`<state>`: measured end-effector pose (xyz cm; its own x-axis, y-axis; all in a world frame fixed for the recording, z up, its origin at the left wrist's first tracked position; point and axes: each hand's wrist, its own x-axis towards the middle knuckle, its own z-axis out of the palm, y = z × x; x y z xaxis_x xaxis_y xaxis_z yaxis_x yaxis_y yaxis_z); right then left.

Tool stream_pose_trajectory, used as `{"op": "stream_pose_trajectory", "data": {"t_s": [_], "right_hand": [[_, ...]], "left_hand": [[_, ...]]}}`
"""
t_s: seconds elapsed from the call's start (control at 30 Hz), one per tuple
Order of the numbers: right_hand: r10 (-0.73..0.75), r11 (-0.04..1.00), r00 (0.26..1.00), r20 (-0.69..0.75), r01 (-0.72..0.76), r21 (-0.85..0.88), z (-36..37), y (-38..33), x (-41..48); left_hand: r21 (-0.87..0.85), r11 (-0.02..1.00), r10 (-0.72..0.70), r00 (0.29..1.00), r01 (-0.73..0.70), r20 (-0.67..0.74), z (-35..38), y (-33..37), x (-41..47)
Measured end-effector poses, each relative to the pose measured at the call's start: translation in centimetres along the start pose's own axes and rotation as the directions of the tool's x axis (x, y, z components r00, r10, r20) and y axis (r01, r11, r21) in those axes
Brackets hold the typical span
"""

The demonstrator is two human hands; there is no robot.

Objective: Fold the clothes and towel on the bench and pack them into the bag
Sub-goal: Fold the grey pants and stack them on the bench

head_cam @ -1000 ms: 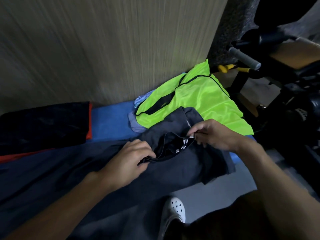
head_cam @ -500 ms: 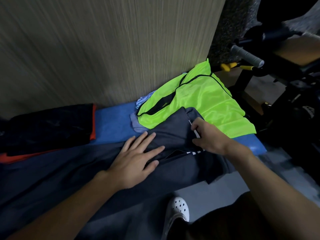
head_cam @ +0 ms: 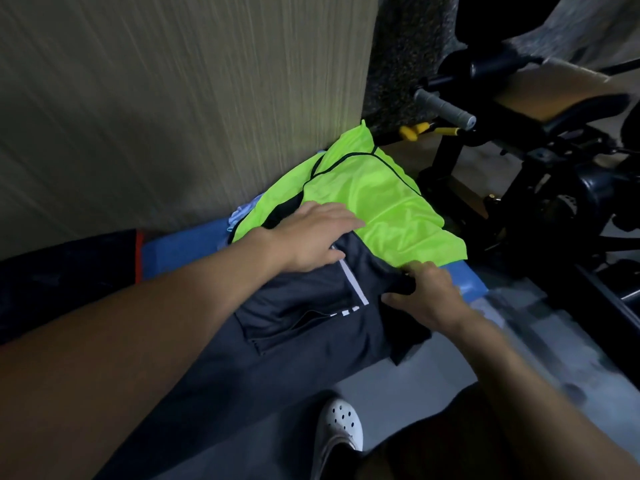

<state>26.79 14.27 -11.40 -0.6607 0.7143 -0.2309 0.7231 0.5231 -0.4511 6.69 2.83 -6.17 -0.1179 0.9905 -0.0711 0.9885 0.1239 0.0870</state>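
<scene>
Left hand (head_cam: 311, 233) now lies flat higher on the dark garment (head_cam: 304, 306), right hand (head_cam: 426, 296) pinching its edge, atop the wall-side blue bench (head_cam: 180, 247).

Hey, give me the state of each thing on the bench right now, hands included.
dark garment: spread out, not folded.
neon green vest: unfolded, partly under the dark garment.
light blue cloth: bunched under the vest.
left hand: fingers straight, resting on the dark garment.
right hand: gripping the dark garment's edge.
</scene>
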Motion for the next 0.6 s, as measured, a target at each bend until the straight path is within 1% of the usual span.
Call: {"op": "stream_pose_trajectory", "data": {"t_s": [0.07,0.13,0.2,0.23,0.27,0.3,0.37,0.4,0.43,0.47,0.5,0.57,0.6], "right_hand": [[-0.017,1.0,1.0,-0.001,0.017,-0.009,-0.1,-0.1,-0.2],[-0.058,0.998,0.998,-0.009,0.057,-0.02,-0.2,-0.2,-0.3],[-0.118,0.993,0.992,-0.044,0.117,-0.036,-0.1,-0.3,-0.3],[-0.146,0.989,0.986,-0.078,0.146,-0.003,-0.2,-0.3,-0.2],[-0.15,0.984,0.983,-0.109,0.159,0.085,-0.2,-0.4,0.0],[-0.135,0.965,0.982,-0.132,0.161,0.209,-0.3,-0.5,0.2],[-0.084,0.896,0.984,-0.158,0.144,0.42,-0.6,-0.7,0.8],[-0.058,0.861,0.988,-0.146,0.123,0.493,-0.8,-0.8,0.9],[-0.047,0.841,0.992,-0.119,0.104,0.53,-0.9,-0.8,1.1],[-0.063,0.854,0.994,-0.086,0.098,0.511,-1.0,-0.7,1.3],[-0.088,0.887,0.994,-0.066,0.108,0.449,-1.1,-0.7,1.3],[-0.112,0.933,0.99,-0.082,0.133,0.333,-1.2,-0.7,1.2],[-0.109,0.937,0.989,-0.099,0.136,0.322,-1.4,-0.6,1.1]], "left_hand": [[0.11,0.994,0.012,0.996,-0.022,0.091,0.2,-0.1,1.1],[0.183,0.983,-0.003,0.99,-0.023,0.141,0.7,-0.5,1.5],[0.151,0.988,0.004,0.991,-0.023,0.131,0.9,-0.9,1.6],[0.125,0.992,0.019,0.995,-0.032,0.102,0.9,-1.1,1.5],[0.126,0.991,0.036,0.997,-0.045,0.068,0.8,-1.4,1.5],[0.141,0.988,0.056,0.998,-0.058,0.019,0.5,-1.8,1.6],[0.156,0.987,0.06,0.994,-0.046,-0.087,0.0,-2.6,1.6],[0.148,0.989,0.047,0.989,-0.026,-0.14,-0.2,-3.1,1.7],[0.136,0.991,0.034,0.981,-0.008,-0.19,-0.3,-3.6,1.8],[0.126,0.992,0.018,0.975,0.01,-0.222,-0.5,-3.9,1.8],[0.112,0.994,0.005,0.972,0.022,-0.234,-0.6,-4.1,1.7],[0.084,0.996,-0.019,0.975,0.039,-0.22,-0.7,-4.2,1.4],[0.076,0.996,-0.028,0.98,0.044,-0.197,-0.7,-4.3,1.3]]}}
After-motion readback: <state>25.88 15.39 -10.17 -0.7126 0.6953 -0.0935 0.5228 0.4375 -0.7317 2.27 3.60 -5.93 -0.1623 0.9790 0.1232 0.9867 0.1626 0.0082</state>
